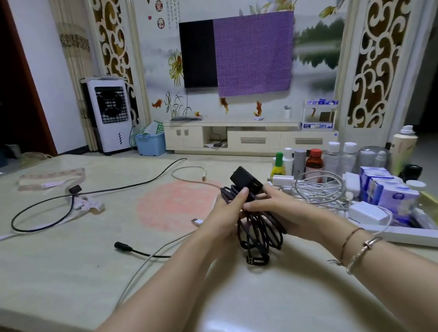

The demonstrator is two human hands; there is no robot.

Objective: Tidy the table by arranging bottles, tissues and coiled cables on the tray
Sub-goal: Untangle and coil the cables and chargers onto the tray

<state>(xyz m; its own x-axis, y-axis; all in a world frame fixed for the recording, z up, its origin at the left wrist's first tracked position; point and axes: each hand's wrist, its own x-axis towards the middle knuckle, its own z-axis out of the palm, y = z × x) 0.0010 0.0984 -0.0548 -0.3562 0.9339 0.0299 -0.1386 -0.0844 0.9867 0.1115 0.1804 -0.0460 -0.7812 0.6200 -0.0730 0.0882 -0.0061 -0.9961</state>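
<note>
A pale table (62, 274) bears a round pink mark at its middle. A black cable (55, 200) and a measuring tape (50, 179) lie toward its far left, a white cable (189, 171) by the far edge, a grey cable (146, 261) nearer, and a white tray (428, 238) along the right edge.

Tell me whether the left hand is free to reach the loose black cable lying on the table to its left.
Probably not yet: the left hand grips the coiled dark cable together with the right hand. Nothing blocks the way to the black cable.
</note>
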